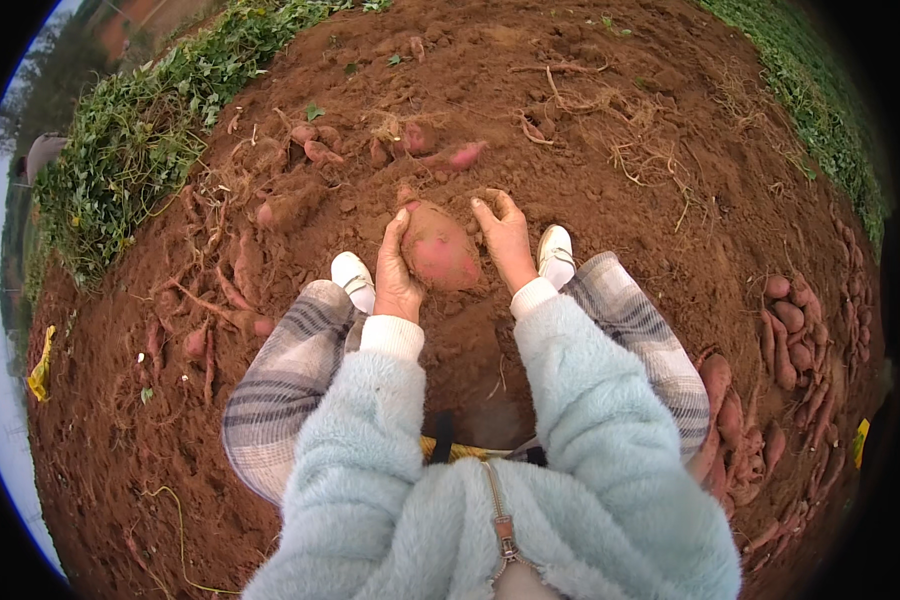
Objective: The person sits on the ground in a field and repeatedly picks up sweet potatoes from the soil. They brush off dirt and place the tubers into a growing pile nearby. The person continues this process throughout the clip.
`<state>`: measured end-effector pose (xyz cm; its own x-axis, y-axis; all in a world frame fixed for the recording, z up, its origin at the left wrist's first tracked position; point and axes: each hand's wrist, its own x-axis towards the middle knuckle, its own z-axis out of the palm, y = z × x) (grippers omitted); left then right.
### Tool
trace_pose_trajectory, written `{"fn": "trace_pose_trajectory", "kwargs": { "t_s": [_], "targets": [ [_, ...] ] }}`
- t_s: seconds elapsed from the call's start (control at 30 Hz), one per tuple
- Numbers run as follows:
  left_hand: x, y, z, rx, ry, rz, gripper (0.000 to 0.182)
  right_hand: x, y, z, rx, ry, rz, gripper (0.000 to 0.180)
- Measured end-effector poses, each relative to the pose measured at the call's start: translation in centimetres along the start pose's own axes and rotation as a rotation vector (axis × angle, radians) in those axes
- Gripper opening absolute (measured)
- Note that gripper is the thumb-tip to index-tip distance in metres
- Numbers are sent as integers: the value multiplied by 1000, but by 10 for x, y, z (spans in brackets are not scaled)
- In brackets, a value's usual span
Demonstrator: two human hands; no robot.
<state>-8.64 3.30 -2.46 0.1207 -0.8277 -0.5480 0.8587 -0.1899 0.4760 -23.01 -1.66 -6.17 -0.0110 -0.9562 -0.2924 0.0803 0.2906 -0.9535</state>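
Observation:
A large reddish sweet potato (pixel 441 251), partly coated in brown soil, is held in front of my knees. My left hand (pixel 399 274) grips its left side, the thumb lying along the upper edge. On the other side, my right hand (pixel 506 236) is raised just off the root with thumb and fingers apart, nothing between them. Beyond the hands, more sweet potatoes (pixel 465 155) lie half bedded in loose red earth. Another soil-covered sweet potato (pixel 266 215) rests to the left of my left hand.
Sorted piles of sweet potatoes (pixel 791 315) lie on the right, some close by my right knee (pixel 637 330). Roots and tubers (pixel 244 270) are scattered at left. Heaped green vines (pixel 157 112) edge the upper left. A person (pixel 45 154) is partly visible behind them.

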Motion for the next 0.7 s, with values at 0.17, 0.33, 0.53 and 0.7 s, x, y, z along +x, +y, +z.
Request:
{"fn": "trace_pose_trajectory", "kwargs": {
  "t_s": [0.17,0.33,0.53,0.7],
  "targets": [
    [5,7,-4,-59,63,6,50,1,-26,-16,-625,-34,75,57],
    [14,-1,-5,-68,120,152,48,-20,-24,1,-445,-424,-103,83],
    [20,1,-9,-8,123,155,36,-29,-8,8,-154,-385,-55,77],
    [25,13,-11,18,-84,111,27,-38,0,1,267,-515,316,85]
  ]
}}
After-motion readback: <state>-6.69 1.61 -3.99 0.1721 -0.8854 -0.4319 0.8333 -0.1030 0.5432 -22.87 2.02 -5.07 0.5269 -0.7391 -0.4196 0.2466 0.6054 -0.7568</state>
